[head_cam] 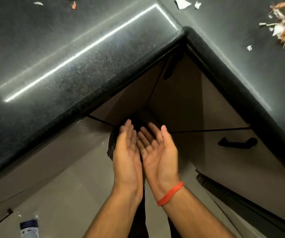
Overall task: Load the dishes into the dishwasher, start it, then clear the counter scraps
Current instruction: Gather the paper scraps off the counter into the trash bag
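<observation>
1. Below the inner corner of the dark counter [90,54], both hands are held side by side, palms up, in front of the cabinet doors [181,103].
2. The left hand [127,152] is seen with fingers straight and close together; nothing is held in it.
3. The right hand [157,150] is seen likewise flat, fingers lightly spread and blurred, with nothing gripped; a red band [170,193] is worn at its wrist.
4. A dark bag-like thing [111,143] is partly hidden behind the left hand; what it is cannot be told.
5. Scraps [283,30] of peel and paper are scattered on the counter at the upper right, well apart from the hands.
6. More small scraps [74,5] are seen at the top left.
7. A black handle [237,143] is fixed on the drawer at the right.
8. A blue and white packet [29,227] is seen at the lower left.
</observation>
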Demonstrator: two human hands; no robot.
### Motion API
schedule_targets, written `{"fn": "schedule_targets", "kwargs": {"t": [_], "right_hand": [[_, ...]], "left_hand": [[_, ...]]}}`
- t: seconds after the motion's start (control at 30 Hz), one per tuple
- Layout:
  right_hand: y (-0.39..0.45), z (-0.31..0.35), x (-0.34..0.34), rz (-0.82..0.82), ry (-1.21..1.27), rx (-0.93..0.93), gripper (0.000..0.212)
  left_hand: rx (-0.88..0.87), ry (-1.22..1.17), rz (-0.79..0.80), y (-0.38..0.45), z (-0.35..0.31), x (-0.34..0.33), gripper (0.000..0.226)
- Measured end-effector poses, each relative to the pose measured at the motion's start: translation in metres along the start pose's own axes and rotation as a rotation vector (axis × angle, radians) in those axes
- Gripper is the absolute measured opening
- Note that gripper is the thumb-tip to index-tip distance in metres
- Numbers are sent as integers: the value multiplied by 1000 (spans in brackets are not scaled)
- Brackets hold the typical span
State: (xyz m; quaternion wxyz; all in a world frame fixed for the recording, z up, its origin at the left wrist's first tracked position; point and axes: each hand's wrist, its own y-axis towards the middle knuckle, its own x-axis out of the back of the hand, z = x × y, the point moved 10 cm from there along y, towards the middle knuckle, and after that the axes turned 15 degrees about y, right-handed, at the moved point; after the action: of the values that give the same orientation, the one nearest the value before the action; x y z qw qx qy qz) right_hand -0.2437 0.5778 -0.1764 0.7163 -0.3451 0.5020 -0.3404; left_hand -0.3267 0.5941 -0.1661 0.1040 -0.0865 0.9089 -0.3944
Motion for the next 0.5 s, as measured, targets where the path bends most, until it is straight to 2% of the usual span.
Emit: {"fn": "schedule_targets", "kwargs": {"t": [0.1, 0.33, 0.4, 0.5], "right_hand": [[-25, 36, -38, 132, -50, 79, 60], [-85, 125, -121, 450, -171, 271, 50], [-100, 151, -135, 519, -287, 375, 44], [-112, 196, -144, 511, -596, 628, 39]], "left_hand": [[-97, -17, 50, -23, -43, -29, 50], [-330, -9, 220, -72, -131, -110, 59], [-376, 24, 270, -79, -147, -133, 55], [-486, 184, 319, -86, -169, -162, 55]]}}
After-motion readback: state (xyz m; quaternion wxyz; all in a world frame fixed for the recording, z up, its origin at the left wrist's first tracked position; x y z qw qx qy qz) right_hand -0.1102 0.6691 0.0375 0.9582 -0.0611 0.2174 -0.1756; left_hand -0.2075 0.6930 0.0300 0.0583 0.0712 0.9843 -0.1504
